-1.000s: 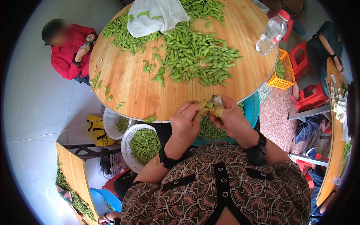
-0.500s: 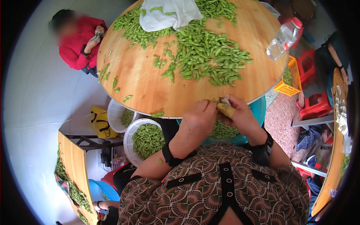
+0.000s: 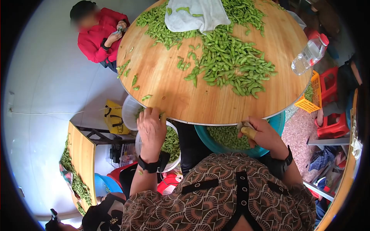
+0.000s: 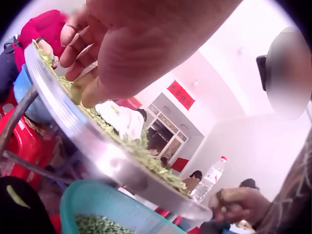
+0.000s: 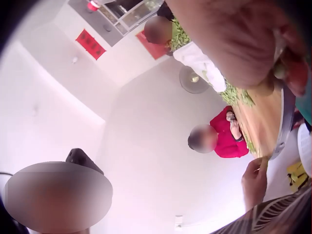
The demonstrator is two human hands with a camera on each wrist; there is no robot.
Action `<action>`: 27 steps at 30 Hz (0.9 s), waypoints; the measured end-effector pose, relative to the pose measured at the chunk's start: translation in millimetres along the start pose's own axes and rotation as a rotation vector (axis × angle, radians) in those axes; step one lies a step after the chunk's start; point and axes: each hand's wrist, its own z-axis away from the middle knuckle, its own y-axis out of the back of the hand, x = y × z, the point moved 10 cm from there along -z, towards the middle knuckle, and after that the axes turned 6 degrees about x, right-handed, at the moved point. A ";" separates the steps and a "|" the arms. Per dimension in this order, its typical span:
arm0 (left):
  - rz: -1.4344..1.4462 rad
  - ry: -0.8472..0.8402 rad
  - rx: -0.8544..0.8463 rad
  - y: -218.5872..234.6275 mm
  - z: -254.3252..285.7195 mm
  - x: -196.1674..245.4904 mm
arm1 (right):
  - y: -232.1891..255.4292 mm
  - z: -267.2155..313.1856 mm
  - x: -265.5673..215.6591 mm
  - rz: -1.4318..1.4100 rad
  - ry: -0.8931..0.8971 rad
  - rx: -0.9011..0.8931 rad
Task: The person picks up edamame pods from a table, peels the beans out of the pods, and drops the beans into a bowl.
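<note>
My left hand point(image 3: 151, 129) is at the round table's near left edge, above a white basket of green pods point(image 3: 170, 143). Its fingers hang slightly bent in the left wrist view, with a yellow cover on the thumb point(image 4: 85, 92); no held pod is visible. Over the teal basin point(image 3: 200, 134), which has small green pieces in it, my right hand point(image 3: 262, 133) pinches a small pale, shiny thing point(image 3: 245, 124) that I cannot identify. A yellow cover is on one of its digits too. Green pods point(image 3: 231, 57) lie heaped on the table point(image 3: 165, 84).
A white cloth point(image 3: 196, 15) lies on the pods, and a clear bottle point(image 3: 310, 56) stands at the table's right side. A person in red point(image 3: 96, 34) is at the far left. A yellow crate point(image 3: 313, 94) and red stools point(image 3: 329, 125) are on the right.
My left hand has parted from the right and moved left to the table's edge, covering the stray pod there. My right hand stays over the basin. The head view has shifted.
</note>
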 end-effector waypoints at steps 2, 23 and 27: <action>0.162 0.017 0.025 2.3 -19.6 16.4 | -4.0 2.4 -2.3 0.051 0.026 -0.035; 1.048 -0.149 -0.336 -11.7 -26.1 143.7 | -17.2 -6.4 -48.4 0.104 0.241 -0.009; 1.018 -0.220 -0.257 -9.7 -27.6 146.5 | -13.7 -2.8 -53.1 0.211 0.430 0.066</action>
